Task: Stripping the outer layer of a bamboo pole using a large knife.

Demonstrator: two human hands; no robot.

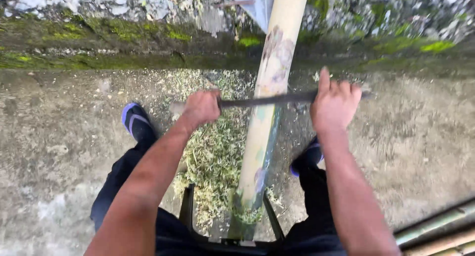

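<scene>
- Down below, left hand (pixel 200 107) clamped in a fist round the handle end of a long dark blade (pixel 269 100), knuckles up
- Right hand (pixel 334 103) pressing on the far end of the same blade, palm down, fingers (pixel 324 80) curled over its back edge; how tightly closed, cannot tell
- Blade lying crosswise on a pale bamboo pole (pixel 272 92), touching it, roughly level between the two hands
- Pole running from between the knees up and away toward a mossy stone wall (pixel 123 33), skin scraped pale along most of its length, green only near the lower end (pixel 247 206)
- Lower end resting in a dark metal frame (pixel 232 243) at the bottom edge
- Heap of pale green shavings (pixel 213 152) spread on the concrete ground (pixel 64 152) left of the pole and under the left hand
- Feet in dark shoes with blue trim, one (pixel 136 122) left of the heap, the other (pixel 307 159) right of the pole
- More bamboo poles (pixel 440 229) lying at the lower right corner
</scene>
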